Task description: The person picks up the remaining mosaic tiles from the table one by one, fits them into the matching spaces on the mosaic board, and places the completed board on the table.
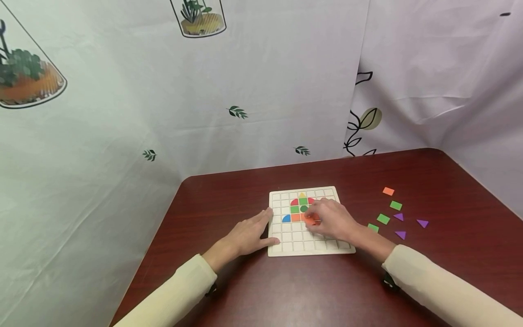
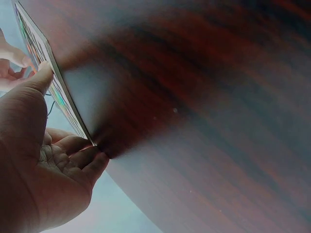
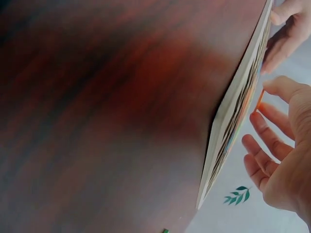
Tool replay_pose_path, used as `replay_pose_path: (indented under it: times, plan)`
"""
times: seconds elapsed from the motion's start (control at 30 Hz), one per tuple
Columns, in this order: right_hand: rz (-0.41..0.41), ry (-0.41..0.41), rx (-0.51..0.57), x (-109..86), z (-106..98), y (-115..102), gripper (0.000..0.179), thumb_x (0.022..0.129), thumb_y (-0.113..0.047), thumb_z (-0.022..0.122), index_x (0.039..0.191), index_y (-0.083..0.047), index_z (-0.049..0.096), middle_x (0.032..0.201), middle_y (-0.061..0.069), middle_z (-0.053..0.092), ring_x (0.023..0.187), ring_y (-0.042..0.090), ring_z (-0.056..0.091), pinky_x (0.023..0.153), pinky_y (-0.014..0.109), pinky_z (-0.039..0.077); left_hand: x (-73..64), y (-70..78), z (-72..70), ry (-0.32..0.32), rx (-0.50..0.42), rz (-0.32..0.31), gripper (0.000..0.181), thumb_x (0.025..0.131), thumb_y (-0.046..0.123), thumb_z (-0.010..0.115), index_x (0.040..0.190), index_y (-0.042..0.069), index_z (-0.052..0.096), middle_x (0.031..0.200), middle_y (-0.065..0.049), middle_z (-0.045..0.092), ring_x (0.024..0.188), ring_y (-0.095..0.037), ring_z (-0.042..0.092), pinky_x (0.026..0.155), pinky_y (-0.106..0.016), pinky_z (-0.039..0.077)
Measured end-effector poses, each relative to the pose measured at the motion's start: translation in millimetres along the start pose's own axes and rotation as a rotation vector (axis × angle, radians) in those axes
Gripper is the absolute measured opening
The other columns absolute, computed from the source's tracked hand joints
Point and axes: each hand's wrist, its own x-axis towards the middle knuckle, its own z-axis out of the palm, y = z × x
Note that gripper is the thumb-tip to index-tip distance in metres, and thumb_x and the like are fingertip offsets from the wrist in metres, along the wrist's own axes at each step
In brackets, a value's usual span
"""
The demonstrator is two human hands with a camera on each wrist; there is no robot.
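Observation:
A cream grid board (image 1: 288, 246) lies on the dark red-brown table. My left hand (image 1: 248, 234) steadies its left side, thumb over the near part of the edge and fingers along the side farther up. Over the middle of the board, my right hand (image 1: 333, 219) pinches a thin orange tile (image 3: 260, 101) between thumb and fingertips. In the right wrist view the tile stands tilted, close over the grid. Set in the board are green squares (image 1: 295, 209), orange squares (image 1: 295, 218), a blue quarter-circle (image 1: 287, 218), red curved pieces (image 1: 294, 202) and a yellow triangle (image 1: 302, 195). My right hand hides part of the pattern.
Loose pieces lie on the table right of the board: an orange tile (image 1: 388, 191), several green tiles (image 1: 383, 219) and purple triangles (image 1: 422, 223). My right forearm passes close to the nearest green tile (image 1: 373, 228). A white printed cloth (image 1: 265, 81) hangs behind the table (image 1: 229, 195).

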Motion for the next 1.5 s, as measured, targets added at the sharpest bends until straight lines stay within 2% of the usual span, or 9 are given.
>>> replay_pose_path:
  times: [0.17, 0.4, 0.77, 1.17, 1.3, 1.5]
  plan:
    - [-0.023, 0.022, -0.024, 0.9, 2.1, -2.6, 0.018, 0.082, -0.019, 0.089, 0.098, -0.013, 0.084, 0.085, -0.007, 0.068, 0.075, 0.013, 0.048, 0.070, 0.033, 0.042, 0.6, 0.2, -0.4, 0.000, 0.001, -0.005, 0.100, 0.099, 0.064, 0.066, 0.170, 0.007, 0.022, 0.174, -0.012, 0.027, 0.156, -0.024, 0.035, 0.116, -0.047, 0.044]
    - [-0.066, 0.026, -0.044, 2.3, 5.2, -5.2, 0.010, 0.080, -0.014, 0.085, 0.089, -0.013, 0.081, 0.072, -0.009, 0.056, 0.071, 0.012, 0.046, 0.068, 0.033, 0.040, 0.2, -0.1, -0.3, -0.001, -0.001, -0.001, 0.100, 0.100, 0.063, 0.065, 0.170, 0.006, 0.023, 0.174, -0.013, 0.027, 0.157, -0.024, 0.034, 0.116, -0.047, 0.044]
    - [-0.094, 0.040, -0.082, 2.8, 8.7, -7.3, 0.013, 0.079, -0.019, 0.088, 0.089, -0.013, 0.081, 0.078, -0.006, 0.065, 0.072, 0.012, 0.050, 0.073, 0.038, 0.048, 0.1, -0.5, 0.5, 0.002, 0.006, 0.011, 0.099, 0.099, 0.063, 0.066, 0.169, 0.006, 0.025, 0.173, -0.013, 0.028, 0.156, -0.025, 0.035, 0.115, -0.048, 0.045]
    - [-0.062, 0.016, -0.080, 2.9, 4.7, -9.5, 0.016, 0.082, -0.021, 0.090, 0.094, -0.012, 0.083, 0.086, -0.003, 0.072, 0.076, 0.014, 0.053, 0.074, 0.039, 0.049, -0.2, -0.9, 1.0, 0.004, 0.001, 0.014, 0.099, 0.100, 0.063, 0.065, 0.169, 0.006, 0.024, 0.173, -0.013, 0.028, 0.156, -0.025, 0.035, 0.115, -0.048, 0.045]
    - [-0.030, 0.006, -0.078, 4.8, -3.2, -8.3, 0.022, 0.082, -0.024, 0.093, 0.098, -0.012, 0.084, 0.093, -0.001, 0.074, 0.082, 0.017, 0.058, 0.078, 0.040, 0.052, -0.6, -0.3, 1.0, 0.002, -0.003, 0.010, 0.099, 0.100, 0.063, 0.065, 0.170, 0.007, 0.023, 0.174, -0.013, 0.027, 0.156, -0.024, 0.035, 0.115, -0.047, 0.044]
    - [0.019, 0.035, -0.046, 10.0, -21.0, -3.3, 0.023, 0.084, -0.021, 0.093, 0.102, -0.010, 0.085, 0.101, 0.004, 0.076, 0.093, 0.024, 0.067, 0.076, 0.040, 0.056, 0.1, -1.1, 1.7, 0.010, 0.004, 0.014, 0.099, 0.100, 0.061, 0.067, 0.169, 0.005, 0.024, 0.173, -0.014, 0.029, 0.156, -0.025, 0.036, 0.115, -0.048, 0.045]
